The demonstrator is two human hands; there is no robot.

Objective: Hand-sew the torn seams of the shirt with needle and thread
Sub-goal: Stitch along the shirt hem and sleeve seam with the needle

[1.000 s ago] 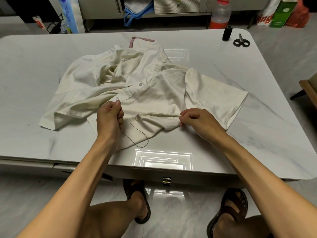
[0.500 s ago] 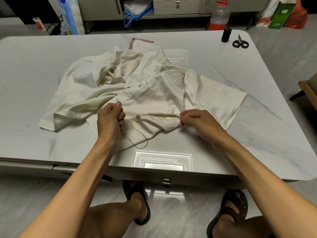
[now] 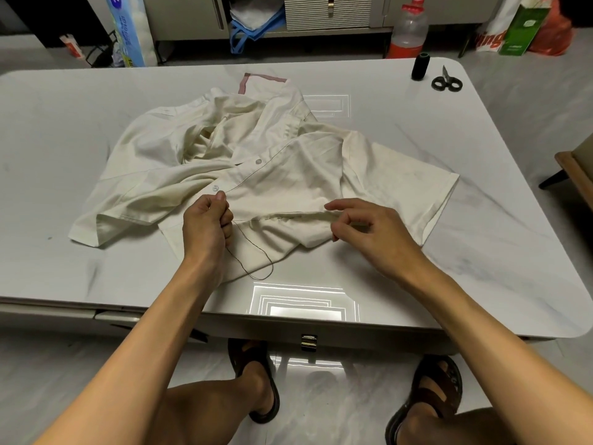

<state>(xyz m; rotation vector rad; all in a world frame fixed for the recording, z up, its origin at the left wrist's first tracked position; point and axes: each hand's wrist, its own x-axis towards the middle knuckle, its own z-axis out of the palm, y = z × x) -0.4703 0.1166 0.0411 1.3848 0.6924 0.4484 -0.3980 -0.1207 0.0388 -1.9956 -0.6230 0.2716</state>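
Since the earlier frame, the right hand [image 3: 375, 232] has loosened at the right end of the seam [image 3: 288, 216]. Its index finger now lies lifted and extended over the fold, where the fingers were bunched tightly before. The left hand [image 3: 205, 229] has kept its position at the left end.

**Current state**
- The shirt [image 3: 288, 162] lies crumpled on the middle of the tabletop [image 3: 481, 252], with the torn seam folded into a ridge along its near edge, between the two hands.
- Left-hand fingers [image 3: 220, 196] are clenched in a pinch on the dark thread [image 3: 272, 266]. The needle is too small to make out.
- The thread hangs in a slack loop from the left hand toward the near edge, then returns to the seam.
- Right-hand fingers are half uncurled. Whether the thumb still nips the cloth cannot be told.
- A black spool [image 3: 421, 66] and scissors [image 3: 446, 82] lie at the far right corner, well apart from the work.

**Step in hand**
Dark stitches show along the left part of the ridge, so the seam appears partly sewn, with the stitch being drawn.

**Next move**
Probably, take up the slack loop without puckering the cloth. The right hand should then re-grip the fold to hold it taut before the next stitch is placed.
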